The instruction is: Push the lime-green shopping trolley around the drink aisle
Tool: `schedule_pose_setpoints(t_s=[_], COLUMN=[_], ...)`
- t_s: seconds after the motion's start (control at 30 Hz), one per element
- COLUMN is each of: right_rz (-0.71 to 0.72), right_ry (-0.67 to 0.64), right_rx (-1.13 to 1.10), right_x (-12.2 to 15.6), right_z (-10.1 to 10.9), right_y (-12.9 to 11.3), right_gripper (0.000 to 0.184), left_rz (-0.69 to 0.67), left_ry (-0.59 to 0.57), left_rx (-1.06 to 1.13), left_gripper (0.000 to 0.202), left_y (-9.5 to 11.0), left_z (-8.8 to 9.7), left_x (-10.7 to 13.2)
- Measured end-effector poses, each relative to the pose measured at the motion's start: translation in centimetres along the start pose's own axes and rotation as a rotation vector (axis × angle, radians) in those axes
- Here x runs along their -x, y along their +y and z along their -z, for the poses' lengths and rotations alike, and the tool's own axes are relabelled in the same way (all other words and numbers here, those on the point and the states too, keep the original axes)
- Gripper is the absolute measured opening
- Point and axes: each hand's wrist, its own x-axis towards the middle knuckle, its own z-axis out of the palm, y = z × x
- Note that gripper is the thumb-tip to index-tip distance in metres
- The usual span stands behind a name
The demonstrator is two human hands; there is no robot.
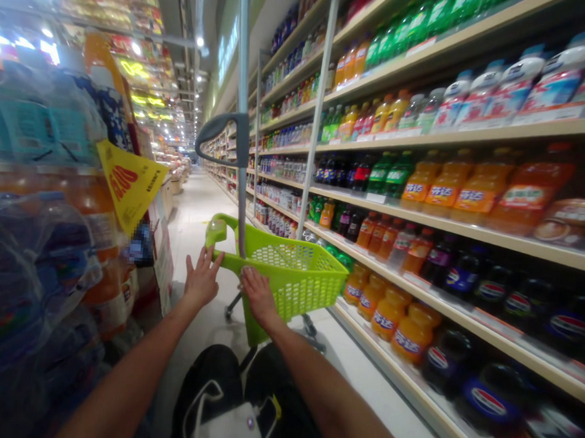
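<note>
A lime-green shopping cart (308, 283) with a perforated basket stands in the aisle in front of my knees. From its near end a grey pole with a looped handle (222, 137) rises high. My left hand (202, 281) is at the near left rim, fingers spread and the fingertips touching the green plastic. Against the outside of the basket's near end lies my right hand (257, 298), fingers stretched out flat. Neither hand is wrapped round anything. The part of the basket floor I could look into is hidden by its walls.
Shelves of drink bottles (443, 179) run along the right, close to the cart. On the left are stacked wrapped bottle packs (41, 228) with a yellow price sign (129, 184). A white power bank (227, 431) with a cable rests on my lap. The tiled aisle (191, 195) stretches ahead.
</note>
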Motion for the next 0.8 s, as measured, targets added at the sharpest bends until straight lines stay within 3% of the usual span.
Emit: schedule_pose_setpoints(t_s=[0.1, 0.2, 0.37, 0.47, 0.67, 0.8], right_rz=[-0.001, 0.010, -0.010, -0.019, -0.001, -0.102], right_ry=[-0.084, -0.088, 0.120, 0.154, 0.032, 0.103], right_rx=[-0.003, -0.027, -0.075, -0.060, -0.034, -0.099], right_x=[2.4, 2.6, -2.2, -3.7, 0.1, 1.1], right_z=[-0.8, -0.7, 1.5, 1.9, 0.5, 0.5], right_y=[-0.2, -0.6, -1.4, -1.3, 0.2, 1.8], right_gripper=[0.039, 0.041, 0.047, 0.044, 0.044, 0.049], left_rz=[0.012, 0.019, 0.012, 0.017, 0.009, 0.030], left_ry=[-0.009, -0.013, 0.000, 0.015, 0.023, 0.007], left_rx=[0.001, 0.003, 0.012, 0.015, 0.019, 0.042], left_gripper=[0.078, 0.079, 0.079, 0.079, 0.075, 0.070], left_y=[0.0, 0.0, -0.1, -0.1, -0.2, 0.0], left_z=[0.1, 0.1, -0.1, -0.3, 0.0, 0.5], left_x=[0.0, 0.0, 0.0, 0.0, 0.0, -0.3])
